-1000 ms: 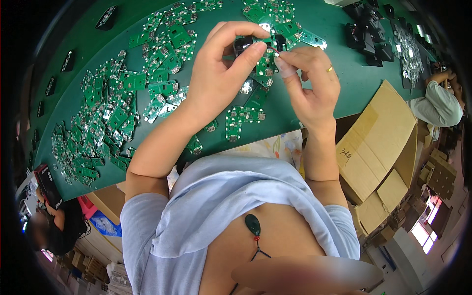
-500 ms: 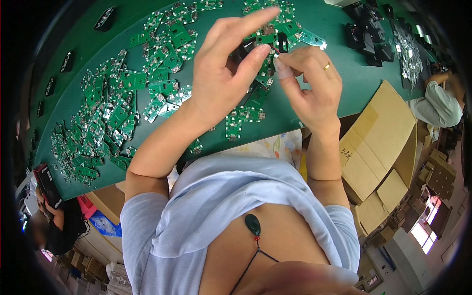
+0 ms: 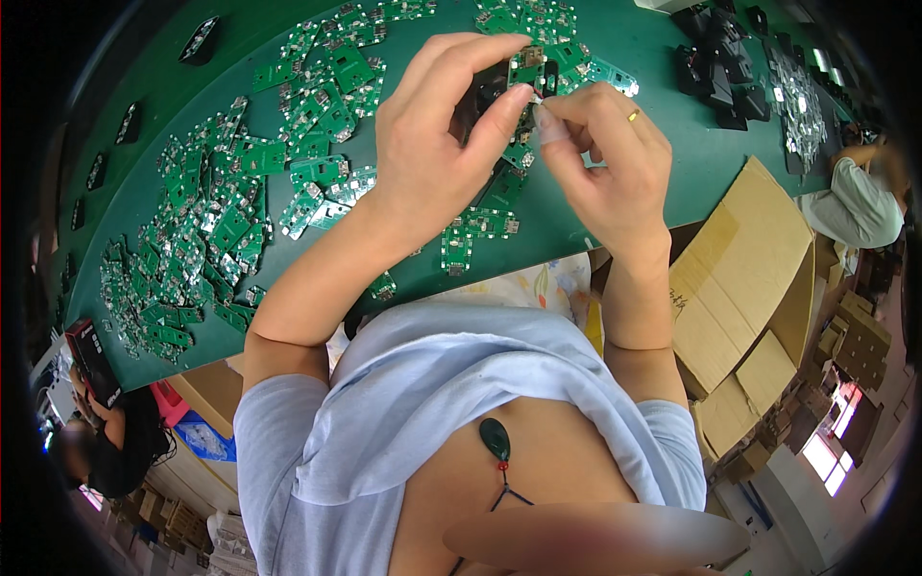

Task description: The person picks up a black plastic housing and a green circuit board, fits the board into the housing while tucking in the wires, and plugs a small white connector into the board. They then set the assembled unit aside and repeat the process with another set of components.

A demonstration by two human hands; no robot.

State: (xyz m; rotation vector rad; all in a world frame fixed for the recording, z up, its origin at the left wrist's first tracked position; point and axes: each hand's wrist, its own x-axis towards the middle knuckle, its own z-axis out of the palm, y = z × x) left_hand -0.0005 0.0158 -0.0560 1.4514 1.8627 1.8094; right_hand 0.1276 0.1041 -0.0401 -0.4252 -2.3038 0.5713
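Note:
Over the far middle of the table, my left hand (image 3: 427, 125) grips a black plastic housing (image 3: 489, 96), partly hidden behind the fingers. Its index fingertip rests at the far end of a green circuit board (image 3: 526, 67) that sits at the housing. Close by on the right, my right hand (image 3: 615, 144) pinches a small white connector (image 3: 537, 99) between thumb and index finger, against the board's near edge. How far the connector sits in the board is hidden by the fingertips. A ring is on one right finger.
Heaps of green circuit boards (image 3: 206, 216) cover the left of the green table (image 3: 355, 288); more lie beyond and below my hands. Black housings (image 3: 715, 67) and small metallic parts (image 3: 799, 120) are piled at the far right. An opened cardboard box (image 3: 740, 278) stands beside my right arm.
My left index finger, stretched out before, has bent down onto the board's end. My right hand has shifted slightly, and the red wire seen by its fingertips is now mostly hidden.

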